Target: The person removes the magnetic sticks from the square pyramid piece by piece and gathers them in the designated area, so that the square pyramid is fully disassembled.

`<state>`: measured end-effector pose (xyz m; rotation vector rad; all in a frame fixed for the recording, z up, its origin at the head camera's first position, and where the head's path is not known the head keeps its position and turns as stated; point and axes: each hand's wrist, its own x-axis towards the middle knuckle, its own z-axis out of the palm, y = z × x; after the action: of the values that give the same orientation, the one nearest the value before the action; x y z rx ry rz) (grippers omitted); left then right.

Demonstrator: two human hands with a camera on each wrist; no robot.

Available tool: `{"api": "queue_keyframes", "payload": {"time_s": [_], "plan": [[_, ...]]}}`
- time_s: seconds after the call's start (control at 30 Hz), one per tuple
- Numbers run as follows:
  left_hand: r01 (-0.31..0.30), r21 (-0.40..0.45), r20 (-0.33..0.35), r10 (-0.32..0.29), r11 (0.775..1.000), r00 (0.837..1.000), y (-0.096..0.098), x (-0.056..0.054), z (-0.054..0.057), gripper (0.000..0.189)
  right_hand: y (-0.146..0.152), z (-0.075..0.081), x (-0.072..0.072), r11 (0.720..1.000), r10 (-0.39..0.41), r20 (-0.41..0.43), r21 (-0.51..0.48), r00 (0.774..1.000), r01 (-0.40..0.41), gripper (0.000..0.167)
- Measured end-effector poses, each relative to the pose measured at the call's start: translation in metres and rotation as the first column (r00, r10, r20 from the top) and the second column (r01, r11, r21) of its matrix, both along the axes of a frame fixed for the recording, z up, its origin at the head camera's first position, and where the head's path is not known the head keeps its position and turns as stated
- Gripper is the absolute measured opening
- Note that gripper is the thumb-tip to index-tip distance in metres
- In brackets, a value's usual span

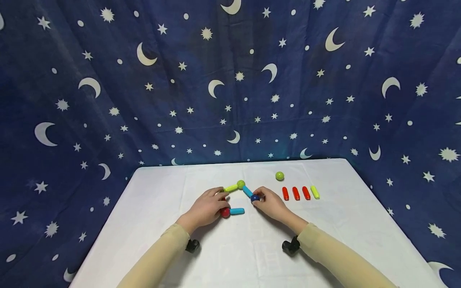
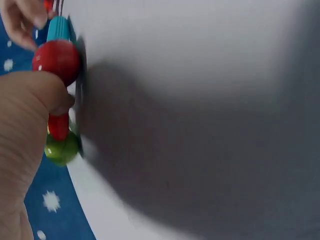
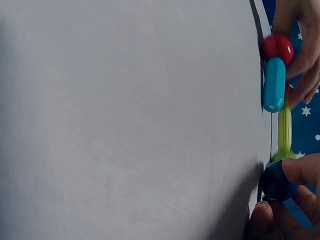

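A bent chain of plastic balls and rods lies on the white table. My left hand (image 1: 206,209) grips its left side, the thumb on a red rod (image 2: 59,127) between the red ball (image 1: 225,213) and a green ball (image 2: 62,151). From the red ball a light-blue rod (image 1: 237,211) points right, its far end free. A yellow rod (image 1: 231,187) runs along the back to another green ball (image 1: 241,184). A second light-blue rod (image 1: 247,191) slopes from there to the dark-blue ball (image 1: 255,198), which my right hand (image 1: 272,205) pinches between thumb and fingers.
Right of the chain, several loose rods stand in a row, red ones (image 1: 296,193) and one yellow rod (image 1: 315,192). A loose green ball (image 1: 279,176) sits behind them. The white table (image 1: 223,256) ends at a dark-blue curtain (image 1: 230,80) with moons and stars.
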<state>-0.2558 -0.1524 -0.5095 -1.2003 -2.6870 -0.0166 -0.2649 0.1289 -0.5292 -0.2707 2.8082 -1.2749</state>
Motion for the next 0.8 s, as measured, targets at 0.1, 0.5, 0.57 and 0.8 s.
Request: {"api": "queue_keyframes", "payload": {"time_s": [0.1, 0.5, 0.57, 0.8], "plan": [[0.064, -0.018, -0.029, -0.064, 0.998, 0.998, 0.009, 0.007, 0.000, 0.024, 0.003, 0.000, -0.003, 1.000, 0.006, 0.000, -0.003, 1.000, -0.006, 0.026], [0.077, 0.102, 0.162, -0.093, 0.992, 0.982, 0.054, 0.031, 0.004, 0.027, 0.003, -0.003, -0.015, 0.990, 0.134, 0.017, -0.051, 0.991, -0.133, 0.033], [-0.024, 0.160, 0.188, -0.006, 0.987, 0.982, 0.056, 0.024, 0.006, 0.027, 0.002, -0.003, -0.016, 0.985, 0.160, 0.037, -0.066, 0.986, -0.157, 0.036], [-0.373, 0.295, 0.485, 0.199, 0.880, 0.852, 0.053, -0.014, 0.005, 0.031, -0.001, -0.004, -0.020, 0.981, 0.166, 0.109, -0.122, 0.980, -0.153, 0.041]]}}
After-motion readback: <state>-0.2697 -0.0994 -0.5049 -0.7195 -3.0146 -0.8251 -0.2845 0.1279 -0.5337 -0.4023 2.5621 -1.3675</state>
